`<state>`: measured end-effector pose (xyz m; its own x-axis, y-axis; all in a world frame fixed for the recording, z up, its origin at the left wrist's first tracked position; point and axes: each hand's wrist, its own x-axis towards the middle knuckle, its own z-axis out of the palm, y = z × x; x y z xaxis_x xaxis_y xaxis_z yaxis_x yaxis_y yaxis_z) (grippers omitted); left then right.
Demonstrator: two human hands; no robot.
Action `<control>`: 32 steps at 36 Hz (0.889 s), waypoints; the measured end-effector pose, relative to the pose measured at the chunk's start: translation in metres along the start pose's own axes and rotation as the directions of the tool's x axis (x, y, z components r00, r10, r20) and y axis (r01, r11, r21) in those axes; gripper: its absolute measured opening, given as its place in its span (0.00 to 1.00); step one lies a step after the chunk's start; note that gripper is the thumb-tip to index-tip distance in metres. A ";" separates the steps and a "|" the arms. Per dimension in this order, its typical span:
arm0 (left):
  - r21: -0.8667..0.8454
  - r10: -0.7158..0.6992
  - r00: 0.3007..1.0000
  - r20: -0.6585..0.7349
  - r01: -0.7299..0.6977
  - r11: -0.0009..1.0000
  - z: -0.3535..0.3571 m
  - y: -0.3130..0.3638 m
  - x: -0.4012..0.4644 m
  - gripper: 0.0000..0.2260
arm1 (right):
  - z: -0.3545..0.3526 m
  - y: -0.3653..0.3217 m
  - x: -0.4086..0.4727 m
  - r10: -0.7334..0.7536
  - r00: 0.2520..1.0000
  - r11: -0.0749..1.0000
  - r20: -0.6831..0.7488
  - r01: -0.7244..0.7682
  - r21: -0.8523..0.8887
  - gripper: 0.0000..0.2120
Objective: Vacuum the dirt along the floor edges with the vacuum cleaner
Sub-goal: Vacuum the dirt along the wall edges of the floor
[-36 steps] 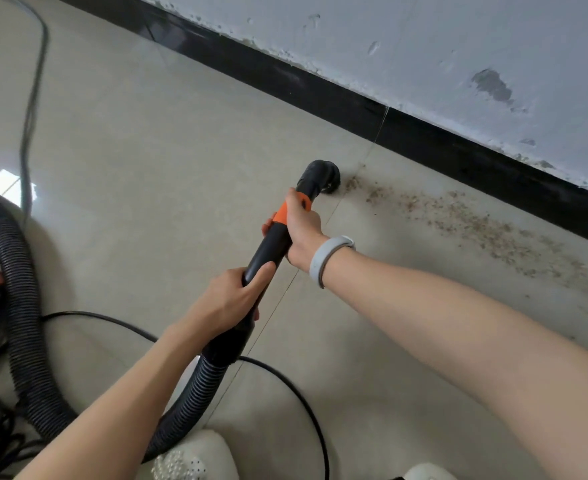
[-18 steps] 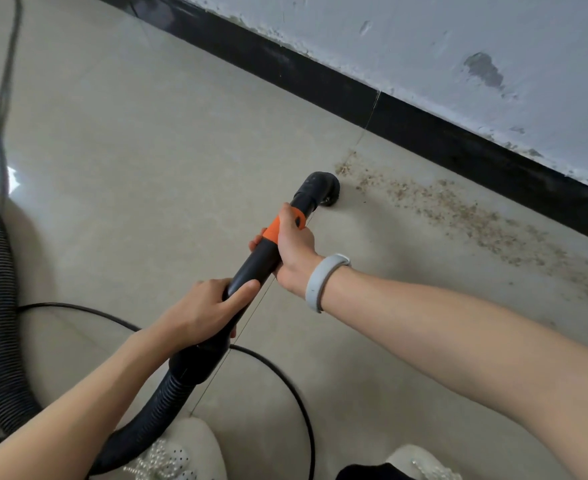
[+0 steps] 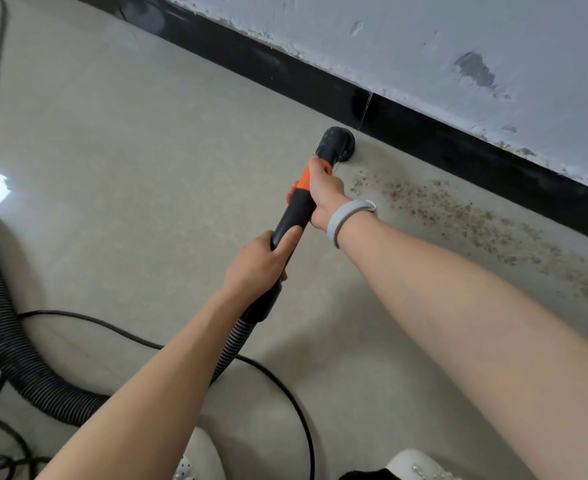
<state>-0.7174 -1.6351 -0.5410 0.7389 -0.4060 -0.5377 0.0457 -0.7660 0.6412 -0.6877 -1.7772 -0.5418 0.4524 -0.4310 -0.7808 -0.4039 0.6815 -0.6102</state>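
Both bare forearms reach forward and away from the body, converging toward the far middle. The left grip (image 3: pixel 261 261) sits nearer, fingers curled round the black wand (image 3: pixel 290 216), thumb lying along its top. The right grip (image 3: pixel 323 194) is farther out, fingers wrapped round the same wand at its orange band, wrist bent slightly and wearing a pale band (image 3: pixel 349 216).

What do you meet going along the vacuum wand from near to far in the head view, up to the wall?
Ribbed black hose → left hand gripping the black wand → right hand at the orange collar → round black nozzle → black baseboard → scuffed white wall.
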 end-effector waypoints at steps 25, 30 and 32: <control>0.195 -0.110 0.992 0.068 0.095 0.976 -0.051 -0.074 -0.087 0.18 | 0.020 0.100 -0.077 0.171 0.977 0.983 0.126 -0.162 -0.085 0.24; 0.279 -0.103 0.990 0.100 0.072 0.958 -0.054 -0.081 -0.104 0.18 | 0.008 0.112 -0.091 0.233 0.962 0.972 0.142 -0.226 -0.065 0.25; 0.291 -0.099 0.989 0.109 0.064 0.955 -0.051 -0.080 -0.105 0.18 | 0.002 0.112 -0.094 0.240 0.961 0.970 0.135 -0.232 -0.069 0.26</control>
<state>-0.7643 -1.5052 -0.5080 0.6531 -0.3799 -0.6551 -0.1047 -0.9021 0.4187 -0.7738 -1.6588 -0.5366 0.4453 -0.1709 -0.8789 -0.5522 0.7203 -0.4199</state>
